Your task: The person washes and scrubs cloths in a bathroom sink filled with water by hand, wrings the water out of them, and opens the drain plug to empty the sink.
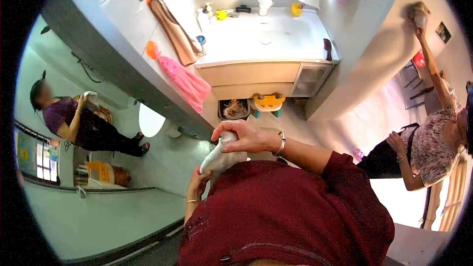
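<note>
A white cloth [217, 159] is bunched between my two hands, in front of my dark red top. My right hand [241, 137], with a silver bracelet at the wrist, grips the upper end of the cloth between thumb and fingers. Lower and to the left, my left hand [199, 181], with a gold-coloured bangle, holds the cloth's lower edge. Part of the left hand's fingers is hidden by the cloth.
Ahead stands a washbasin counter [246, 58], with a bin [233, 110] and a yellow stool [269, 101] below. Pink cloth [185, 83] hangs beside it. One person [74, 123] stands at the left; another [433, 143] at the right holds a cloth against the wall.
</note>
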Motion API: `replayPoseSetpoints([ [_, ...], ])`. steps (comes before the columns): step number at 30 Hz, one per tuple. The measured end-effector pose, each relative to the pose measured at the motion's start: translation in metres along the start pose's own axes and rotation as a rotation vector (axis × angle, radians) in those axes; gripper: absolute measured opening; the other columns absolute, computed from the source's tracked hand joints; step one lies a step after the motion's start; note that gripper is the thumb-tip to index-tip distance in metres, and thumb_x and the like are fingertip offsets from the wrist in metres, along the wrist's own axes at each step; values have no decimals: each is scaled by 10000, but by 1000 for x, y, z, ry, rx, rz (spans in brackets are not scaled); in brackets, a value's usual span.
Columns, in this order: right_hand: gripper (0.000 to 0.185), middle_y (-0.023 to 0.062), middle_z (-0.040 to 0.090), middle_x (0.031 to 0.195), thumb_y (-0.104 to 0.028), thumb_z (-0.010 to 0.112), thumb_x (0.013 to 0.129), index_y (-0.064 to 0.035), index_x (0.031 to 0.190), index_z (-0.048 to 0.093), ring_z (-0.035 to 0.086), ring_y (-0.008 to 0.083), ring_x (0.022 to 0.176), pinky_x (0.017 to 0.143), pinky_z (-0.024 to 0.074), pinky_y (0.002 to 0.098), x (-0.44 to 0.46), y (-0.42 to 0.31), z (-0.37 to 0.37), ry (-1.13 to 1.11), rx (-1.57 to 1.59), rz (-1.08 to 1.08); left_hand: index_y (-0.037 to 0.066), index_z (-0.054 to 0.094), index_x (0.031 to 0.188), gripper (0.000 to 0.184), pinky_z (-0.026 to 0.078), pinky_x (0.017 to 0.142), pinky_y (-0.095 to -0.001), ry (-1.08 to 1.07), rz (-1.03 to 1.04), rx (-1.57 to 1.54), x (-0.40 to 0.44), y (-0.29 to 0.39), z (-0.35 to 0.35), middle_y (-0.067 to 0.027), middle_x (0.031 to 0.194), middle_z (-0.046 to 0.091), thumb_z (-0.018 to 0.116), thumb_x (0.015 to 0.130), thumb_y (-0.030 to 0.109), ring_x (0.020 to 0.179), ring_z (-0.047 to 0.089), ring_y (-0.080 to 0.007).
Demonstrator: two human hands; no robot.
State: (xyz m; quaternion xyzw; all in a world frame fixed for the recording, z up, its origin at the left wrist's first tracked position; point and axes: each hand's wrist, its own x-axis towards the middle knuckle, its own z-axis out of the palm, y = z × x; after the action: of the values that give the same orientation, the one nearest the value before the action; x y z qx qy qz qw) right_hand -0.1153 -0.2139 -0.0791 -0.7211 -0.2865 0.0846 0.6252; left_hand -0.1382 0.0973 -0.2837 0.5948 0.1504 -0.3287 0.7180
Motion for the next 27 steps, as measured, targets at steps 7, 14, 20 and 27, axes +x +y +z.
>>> replayPoseSetpoints([
  [7, 482, 108, 555, 1001, -91, 715, 650, -80, 1091, 522, 552, 287, 939, 821, 458, 359, -50, 58, -47, 10, -391, 52, 84, 541, 918, 194, 439, 793, -362, 84, -36, -479, 27, -20, -10, -60, 979, 579, 644, 787, 182, 925, 530, -195],
  [14, 426, 153, 497, 1017, -83, 691, 661, -84, 1062, 547, 522, 319, 911, 814, 461, 374, -94, 89, -88, 22, -777, 260, 115, 456, 1062, 391, 455, 761, -347, 155, 278, -406, 8, 45, 22, -51, 963, 538, 610, 732, -27, 896, 535, -203],
  [20, 430, 145, 517, 917, -21, 662, 696, -119, 1100, 555, 524, 292, 838, 708, 461, 370, -71, -2, -92, 500, -852, -23, 55, 478, 1134, 313, 458, 796, -315, 459, 1032, 104, -52, 153, 115, -48, 1079, 520, 580, 838, 63, 927, 524, -161],
  [27, 273, 154, 558, 854, -166, 649, 723, -94, 986, 630, 551, 309, 841, 741, 448, 383, -96, 125, -112, 216, -506, 379, 13, 532, 1182, 382, 459, 791, -244, 111, 527, 198, -12, 102, 96, -48, 1060, 597, 534, 803, -30, 917, 561, -114],
])
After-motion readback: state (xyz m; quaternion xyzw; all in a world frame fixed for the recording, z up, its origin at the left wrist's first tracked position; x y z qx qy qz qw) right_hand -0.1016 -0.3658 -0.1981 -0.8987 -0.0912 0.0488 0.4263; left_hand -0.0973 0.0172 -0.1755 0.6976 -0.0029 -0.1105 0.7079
